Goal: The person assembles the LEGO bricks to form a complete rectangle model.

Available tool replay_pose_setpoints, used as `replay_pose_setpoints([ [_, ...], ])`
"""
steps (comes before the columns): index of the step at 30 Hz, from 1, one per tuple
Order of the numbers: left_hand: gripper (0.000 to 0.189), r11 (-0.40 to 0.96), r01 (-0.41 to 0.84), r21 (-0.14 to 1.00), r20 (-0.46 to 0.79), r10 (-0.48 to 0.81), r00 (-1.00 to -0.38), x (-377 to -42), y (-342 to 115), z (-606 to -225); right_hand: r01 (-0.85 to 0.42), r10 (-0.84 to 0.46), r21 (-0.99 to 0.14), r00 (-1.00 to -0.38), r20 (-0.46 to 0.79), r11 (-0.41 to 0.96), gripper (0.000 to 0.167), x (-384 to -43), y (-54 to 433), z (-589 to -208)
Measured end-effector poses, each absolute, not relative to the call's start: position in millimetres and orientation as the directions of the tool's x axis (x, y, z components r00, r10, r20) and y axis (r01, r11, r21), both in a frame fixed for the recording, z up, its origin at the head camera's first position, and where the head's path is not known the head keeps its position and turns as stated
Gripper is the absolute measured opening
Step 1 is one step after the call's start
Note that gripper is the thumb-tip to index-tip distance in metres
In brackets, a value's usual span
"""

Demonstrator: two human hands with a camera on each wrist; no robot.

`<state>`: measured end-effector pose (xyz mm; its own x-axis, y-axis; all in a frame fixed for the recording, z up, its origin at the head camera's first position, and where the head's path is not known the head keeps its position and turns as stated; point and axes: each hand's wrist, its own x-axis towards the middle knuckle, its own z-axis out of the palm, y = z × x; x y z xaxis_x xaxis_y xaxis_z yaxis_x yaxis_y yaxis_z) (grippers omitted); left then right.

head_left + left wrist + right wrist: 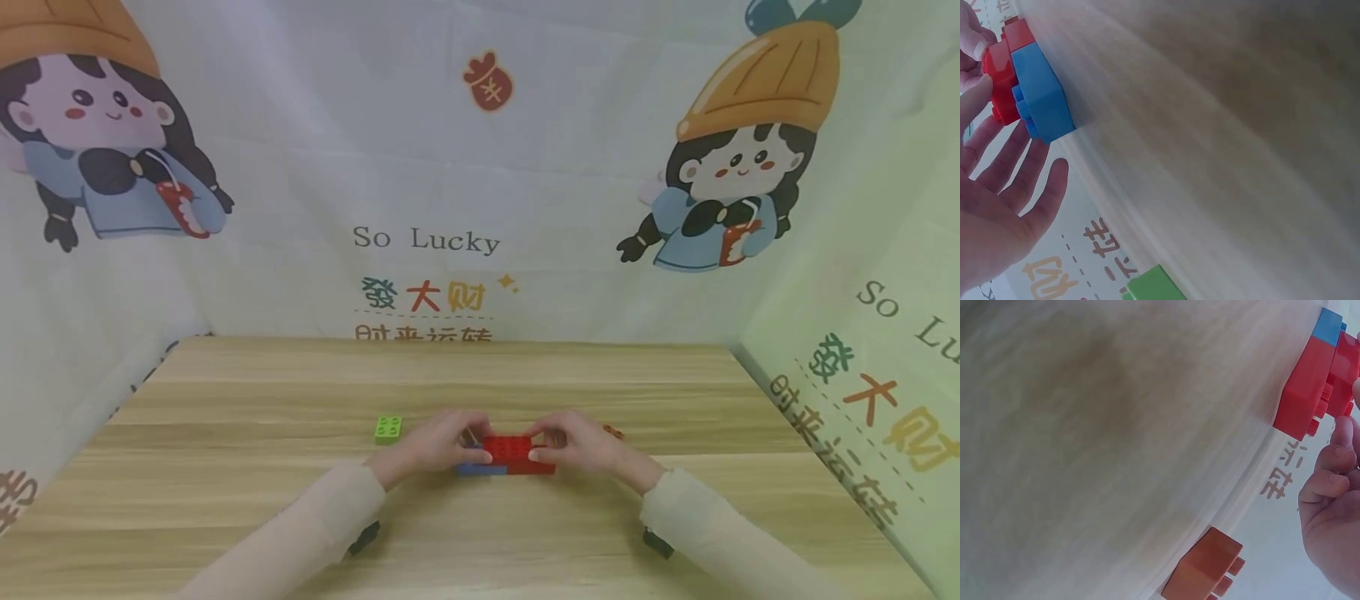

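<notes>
A red toy building brick (pixel 508 448) sits across a blue brick (pixel 1046 94) and a second red brick (pixel 1305 387), which lie end to end on the table. My left hand (pixel 450 442) pinches the left end of the upper red brick, thumb in front and a finger behind. Its other fingers are spread beside the blue brick in the left wrist view. At the opposite end my right hand (pixel 573 442) pinches the same upper brick between thumb and finger, its remaining fingers curled in the right wrist view.
On the wooden table (pixel 262 417), a green brick (pixel 388 430) stands left of my left hand. An orange brick (pixel 1204 569) lies beyond my right hand, partly hidden by it in the head view. A printed cloth (pixel 427 167) hangs behind the table and along both sides.
</notes>
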<state>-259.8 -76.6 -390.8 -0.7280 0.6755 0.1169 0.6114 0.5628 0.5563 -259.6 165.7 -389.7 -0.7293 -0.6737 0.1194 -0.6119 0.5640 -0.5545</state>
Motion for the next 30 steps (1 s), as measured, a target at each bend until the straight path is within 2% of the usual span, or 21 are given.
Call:
replay_pose_setpoints([
  [7,0.014,0.592,0.625,0.51,0.127,0.666,-0.735,-259.1,-76.2,-389.4,-0.616,-0.687,-0.57,-0.717,0.121,0.543,0.031,-260.6,164.4,-391.7],
  [19,0.015,0.597,0.64,0.484,0.12,0.679,-0.724,-260.7,-74.3,-388.4,-0.583,-0.668,-0.592,-0.737,0.098,0.556,0.032,-259.4,165.3,-390.0],
  [26,0.014,0.58,0.666,0.469,0.142,0.695,-0.705,-260.6,-74.3,-388.8,-0.609,-0.684,-0.59,-0.718,0.127,0.53,0.033,-259.3,165.7,-391.1],
  [30,0.015,0.589,0.653,0.476,0.125,0.689,-0.714,-259.9,-73.7,-388.3,-0.613,-0.691,-0.598,-0.71,0.131,0.517,0.033,-259.3,167.2,-393.0],
])
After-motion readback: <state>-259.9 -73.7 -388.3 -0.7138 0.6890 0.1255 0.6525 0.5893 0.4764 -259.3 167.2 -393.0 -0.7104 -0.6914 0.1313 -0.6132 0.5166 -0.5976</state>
